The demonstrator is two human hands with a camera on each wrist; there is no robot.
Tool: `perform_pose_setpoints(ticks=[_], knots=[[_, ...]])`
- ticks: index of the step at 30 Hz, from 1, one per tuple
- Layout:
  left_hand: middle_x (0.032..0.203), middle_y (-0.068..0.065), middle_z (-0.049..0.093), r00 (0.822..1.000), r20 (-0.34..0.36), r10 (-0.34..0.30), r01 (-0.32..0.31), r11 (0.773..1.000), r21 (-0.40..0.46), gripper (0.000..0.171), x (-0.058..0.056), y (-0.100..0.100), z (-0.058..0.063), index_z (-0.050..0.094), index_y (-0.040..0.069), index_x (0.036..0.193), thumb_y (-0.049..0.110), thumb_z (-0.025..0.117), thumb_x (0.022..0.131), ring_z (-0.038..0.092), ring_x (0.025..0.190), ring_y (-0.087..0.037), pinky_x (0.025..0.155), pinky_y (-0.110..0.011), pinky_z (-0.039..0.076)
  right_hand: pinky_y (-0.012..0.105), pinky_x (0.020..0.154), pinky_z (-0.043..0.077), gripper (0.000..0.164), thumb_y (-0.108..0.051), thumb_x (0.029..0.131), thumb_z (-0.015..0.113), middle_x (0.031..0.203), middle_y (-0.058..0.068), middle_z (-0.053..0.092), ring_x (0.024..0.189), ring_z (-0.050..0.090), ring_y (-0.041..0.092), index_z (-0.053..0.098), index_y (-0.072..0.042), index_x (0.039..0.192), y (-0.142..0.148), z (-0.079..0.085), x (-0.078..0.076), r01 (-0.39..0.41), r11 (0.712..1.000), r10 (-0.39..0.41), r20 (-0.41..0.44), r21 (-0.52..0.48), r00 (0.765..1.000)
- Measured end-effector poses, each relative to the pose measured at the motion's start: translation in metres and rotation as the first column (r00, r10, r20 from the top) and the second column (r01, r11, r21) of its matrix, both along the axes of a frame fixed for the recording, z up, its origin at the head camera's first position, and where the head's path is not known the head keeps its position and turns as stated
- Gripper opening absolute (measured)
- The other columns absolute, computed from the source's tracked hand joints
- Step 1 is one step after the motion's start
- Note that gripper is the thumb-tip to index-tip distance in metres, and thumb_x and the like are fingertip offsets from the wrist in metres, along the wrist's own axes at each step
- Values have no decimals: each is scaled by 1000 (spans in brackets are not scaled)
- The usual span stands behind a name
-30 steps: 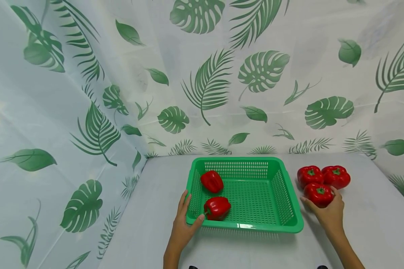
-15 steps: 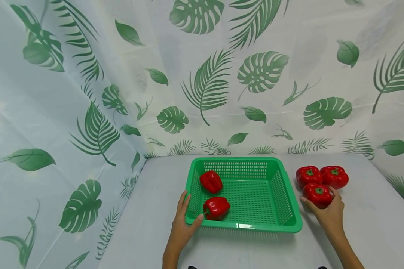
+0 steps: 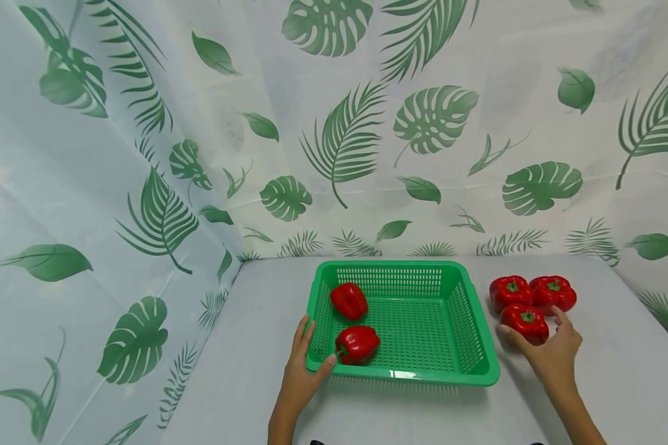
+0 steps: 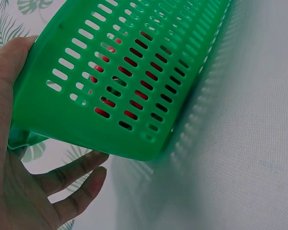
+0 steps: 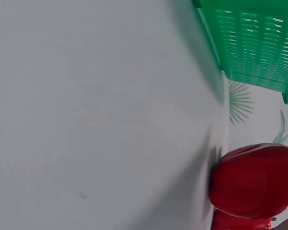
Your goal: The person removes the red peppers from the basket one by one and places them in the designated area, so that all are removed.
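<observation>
A green plastic basket [image 3: 406, 375] stands on the table. My left hand [image 3: 303, 377] holds its front left corner, with the thumb over the front rim and the fingers along the left side; the left wrist view shows the hand [image 4: 24, 187] there too. Inside lie two red bell peppers, one [image 3: 349, 301] near the left wall and one [image 3: 358, 345] near the front. Right of the basket, three more sit close together: a front pepper [image 3: 520, 322], a back left one [image 3: 510, 292] and a back right one [image 3: 555, 293]. My right hand [image 3: 551, 352] is spread around the front pepper, its fingers apart from it.
White table surface [image 3: 406, 417] shows in front of the basket. A white sheet [image 3: 362, 228] printed with green leaves hangs behind the table, and another [image 3: 106, 247] stands at its left. In the right wrist view, the basket wall [image 5: 259, 48] appears near the pepper [image 5: 254, 182].
My right hand's fingers have opened away from the front pepper, and the hand has shifted slightly right. That pepper stays beside the other two. My left hand and the basket have not visibly moved.
</observation>
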State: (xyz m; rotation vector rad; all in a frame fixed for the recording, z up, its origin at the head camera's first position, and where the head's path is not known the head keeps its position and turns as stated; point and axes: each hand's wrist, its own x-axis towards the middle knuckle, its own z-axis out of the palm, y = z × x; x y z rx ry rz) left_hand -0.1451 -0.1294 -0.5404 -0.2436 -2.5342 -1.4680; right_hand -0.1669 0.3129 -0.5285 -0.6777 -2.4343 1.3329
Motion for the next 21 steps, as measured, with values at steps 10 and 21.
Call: perform_pose_setpoints(ticks=[10,21], knots=[[164,7,16,1000,-10,5,-5,1000,-16,75,0,0,-2,33,14,153,36,68,91,24,149,-25,109,-58,37,71,101,35,99,-29,86,72,161,19,10,147,10,35,6,-12,157,2,32,7,48,999,-46,-56,22,997],[164,6,17,1000,-30,3,-3,1000,-10,75,-1,-1,-2,33,14,153,33,69,90,24,149,-24,110,-57,36,66,106,33,93,-30,86,73,163,2,8,150,9,27,12,-34,156,-4,82,-9,12,998,-22,-169,-61,985]])
